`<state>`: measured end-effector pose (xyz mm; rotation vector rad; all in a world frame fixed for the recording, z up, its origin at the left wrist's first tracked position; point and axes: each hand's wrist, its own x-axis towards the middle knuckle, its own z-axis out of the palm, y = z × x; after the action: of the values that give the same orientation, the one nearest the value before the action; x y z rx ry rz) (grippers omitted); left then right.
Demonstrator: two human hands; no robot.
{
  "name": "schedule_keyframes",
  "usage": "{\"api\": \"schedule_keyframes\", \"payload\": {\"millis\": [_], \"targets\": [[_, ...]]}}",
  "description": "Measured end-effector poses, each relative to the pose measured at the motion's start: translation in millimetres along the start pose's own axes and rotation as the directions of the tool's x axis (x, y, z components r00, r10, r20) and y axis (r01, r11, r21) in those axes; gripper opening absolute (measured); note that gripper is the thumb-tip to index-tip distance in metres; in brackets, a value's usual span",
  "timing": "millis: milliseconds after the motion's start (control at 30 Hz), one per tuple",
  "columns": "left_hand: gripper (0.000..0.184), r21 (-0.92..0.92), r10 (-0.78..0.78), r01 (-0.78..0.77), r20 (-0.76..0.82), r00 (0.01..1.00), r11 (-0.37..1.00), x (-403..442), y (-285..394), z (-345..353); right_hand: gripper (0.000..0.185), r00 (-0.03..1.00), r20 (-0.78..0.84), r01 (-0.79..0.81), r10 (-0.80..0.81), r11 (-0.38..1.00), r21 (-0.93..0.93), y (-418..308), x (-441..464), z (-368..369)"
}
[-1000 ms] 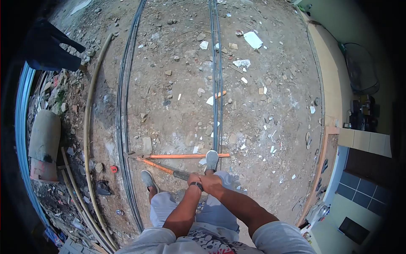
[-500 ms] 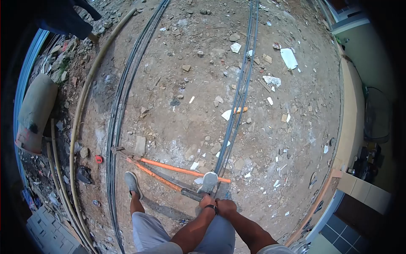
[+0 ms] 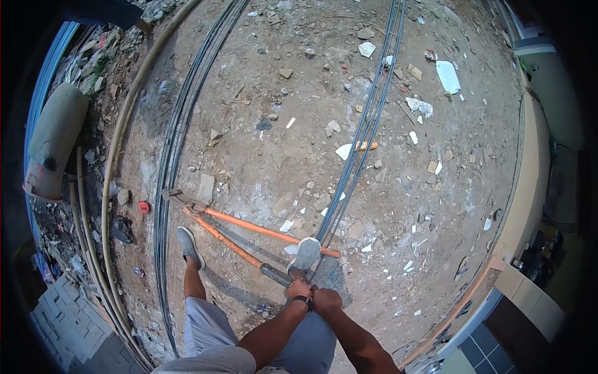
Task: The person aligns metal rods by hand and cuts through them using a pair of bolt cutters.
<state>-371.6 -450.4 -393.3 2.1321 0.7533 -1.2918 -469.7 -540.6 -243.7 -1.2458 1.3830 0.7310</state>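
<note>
A long-handled bolt cutter with orange handles lies slanting across the ground. Its jaws are at the left bundle of steel rods. My left hand, with a dark band at the wrist, is closed round the black grip of the nearer handle. Right beside it my right hand is closed in line with the same handle; its grip is partly hidden. The other handle runs under my grey shoe, its end showing beyond.
A second bundle of rods runs forward from my shoe. Left lie a red tape measure, a long bamboo pole and a large clay-like pipe. Stones and white scraps litter the dirt. Another person's leg shows at upper left.
The view has shifted slightly, so the ground items sit a little differently. The handles appear slightly wider apart near the jaws. Both hands keep their hold.
</note>
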Motion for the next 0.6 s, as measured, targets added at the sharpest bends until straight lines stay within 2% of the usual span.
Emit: {"api": "schedule_keyframes", "payload": {"millis": [67, 167, 233, 333, 367, 433, 533, 600], "targets": [[0.031, -0.110, 0.023, -0.025, -0.019, 1.000, 0.994, -7, 1, 6, 0.030, 1.000, 0.012, 0.013, -0.013, 1.000, 0.006, 8, 8, 12], [0.044, 0.241, 0.030, 0.026, -0.226, 0.974, 0.970, 9, -15, 24, 0.028, 0.999, 0.006, 0.035, -0.035, 0.999, 0.002, 20, 32, 18], [0.039, 0.404, 0.003, 0.066, -0.168, 0.986, 0.913, 27, -28, 19, 0.027, 0.997, -0.031, 0.073, -0.073, 0.997, -0.013, 36, 45, 30], [0.033, 0.544, 0.023, 0.034, -0.098, 0.995, 0.839, 11, -18, 22, 0.026, 0.991, -0.101, 0.086, -0.089, 0.996, -0.040, 52, 69, 58], [0.031, 0.362, 0.007, 0.009, -0.041, 0.999, 0.932, 10, -15, 25, 0.027, 0.992, -0.109, 0.065, -0.067, 0.998, -0.027, 55, 76, 66], [0.025, 0.138, -0.058, 0.055, 0.018, 0.998, 0.989, 8, -21, 15, 0.029, 0.994, -0.103, 0.027, -0.028, 1.000, -0.009, 54, 80, 76], [0.013, 0.054, -0.223, 0.218, 0.109, 0.969, 0.974, -14, -5, 27, 0.028, 0.965, -0.256, 0.040, -0.046, 0.999, -0.026, 46, 69, 70], [0.012, -0.014, -0.303, 0.312, 0.203, 0.931, 0.950, -31, 21, 33, 0.029, 0.974, -0.223, 0.015, -0.035, 0.996, -0.090, 35, 52, 51]]}}
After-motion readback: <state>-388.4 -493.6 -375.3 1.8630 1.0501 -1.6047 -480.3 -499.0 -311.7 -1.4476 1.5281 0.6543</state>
